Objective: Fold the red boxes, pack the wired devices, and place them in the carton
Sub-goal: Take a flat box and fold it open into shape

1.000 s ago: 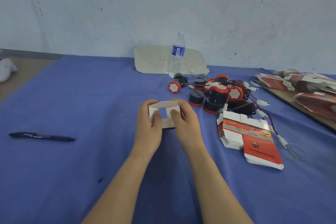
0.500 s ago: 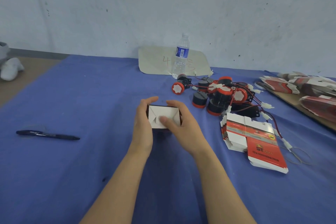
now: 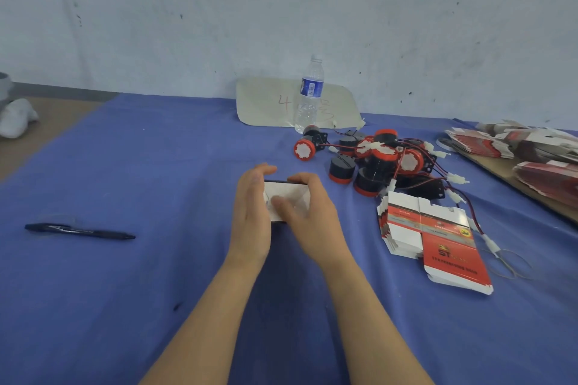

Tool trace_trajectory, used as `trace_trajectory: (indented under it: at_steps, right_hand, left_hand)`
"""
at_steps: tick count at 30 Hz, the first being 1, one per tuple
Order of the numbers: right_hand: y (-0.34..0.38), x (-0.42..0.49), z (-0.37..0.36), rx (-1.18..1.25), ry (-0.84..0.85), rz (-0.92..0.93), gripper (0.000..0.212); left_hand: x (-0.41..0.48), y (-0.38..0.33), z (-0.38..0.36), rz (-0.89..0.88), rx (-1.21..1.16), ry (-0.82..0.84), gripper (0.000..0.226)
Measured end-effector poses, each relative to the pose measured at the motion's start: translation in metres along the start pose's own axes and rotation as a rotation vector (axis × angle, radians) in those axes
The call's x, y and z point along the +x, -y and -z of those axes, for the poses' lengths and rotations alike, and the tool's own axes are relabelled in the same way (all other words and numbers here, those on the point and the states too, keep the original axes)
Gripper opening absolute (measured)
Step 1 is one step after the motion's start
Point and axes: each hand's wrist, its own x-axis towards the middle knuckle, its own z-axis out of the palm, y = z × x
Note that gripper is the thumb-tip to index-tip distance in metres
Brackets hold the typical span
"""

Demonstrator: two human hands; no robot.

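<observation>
- both hands are together on a small box [image 3: 289, 194] in the middle of the blue tablecloth [image 3: 125, 166], a bit nearer than the device pile
- left hand [image 3: 251, 209] is cupped against the box's left side, with the fingertips curled over its far left corner
- right hand [image 3: 308, 216] wraps the right side, fingers hooked over the far edge and the thumb pressing flat on the white end flaps that face up
- only the box's white end and a thin dark rim show. the rest is hidden behind the hands, so i can't tell whether it sits on the cloth or is held just above it
- the wired devices [image 3: 381, 162] are heaped just far-right of the hands: black bodies, red caps, red and black leads with white plugs
- one loose device [image 3: 305, 148] lies on its side at the pile's left edge
- a stack of flat red and white box blanks [image 3: 433, 237] lies right of the hands, touching the near edge of the pile
- more bundles of flat blanks [image 3: 531, 150] are on a brown board at the far right
- a couple of rubber bands [image 3: 513, 262] lie just right of the near stack
- a clear water bottle [image 3: 309, 97] stands upright at the far edge, in front of a pale card [image 3: 269, 103] with a red 4 on it
- a dark pen [image 3: 78, 230] lies well off to the left
</observation>
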Motion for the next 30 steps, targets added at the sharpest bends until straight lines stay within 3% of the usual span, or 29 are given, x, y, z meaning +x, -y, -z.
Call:
trace_trajectory:
  at_steps: [3, 6, 8, 11, 14, 17, 19, 25, 28, 30]
  right_hand:
    - [0.005, 0.001, 0.002, 0.268, -0.046, -0.072, 0.007]
    - [0.006, 0.004, 0.004, 0.304, -0.179, -0.026, 0.014]
    - [0.004, 0.003, 0.003, 0.281, -0.197, -0.007, 0.011]
    - [0.000, 0.004, 0.001, 0.247, -0.182, -0.002, 0.034]
    - [-0.003, 0.005, 0.002, 0.288, -0.110, -0.129, 0.052]
    - [-0.002, 0.005, 0.003, 0.299, -0.060, -0.275, 0.038]
    - [-0.004, 0.005, 0.004, 0.305, -0.085, -0.271, 0.030]
    - [-0.009, 0.006, 0.003, 0.280, -0.125, -0.225, 0.057]
    - [-0.013, 0.010, 0.007, 0.406, -0.097, -0.287, 0.066]
    - [-0.014, 0.012, 0.013, 0.456, -0.117, -0.320, 0.057]
  left_hand:
    - [0.001, 0.004, -0.001, -0.004, 0.085, -0.056, 0.036]
    - [0.005, 0.004, -0.001, 0.178, 0.172, -0.121, 0.050]
    - [0.006, -0.001, 0.001, 0.356, 0.028, -0.023, 0.042]
    - [0.007, -0.009, 0.004, 0.483, -0.160, 0.055, 0.036]
    - [0.007, -0.005, 0.003, 0.425, -0.190, 0.058, 0.034]
    - [0.007, -0.001, 0.005, 0.357, -0.225, 0.082, 0.033]
    - [0.007, 0.000, 0.006, 0.343, -0.274, 0.110, 0.032]
    - [0.008, 0.007, 0.006, 0.360, -0.246, 0.129, 0.047]
    - [0.009, 0.010, 0.009, 0.272, -0.053, 0.176, 0.053]
    - [0.007, 0.009, 0.011, 0.131, 0.183, 0.252, 0.052]
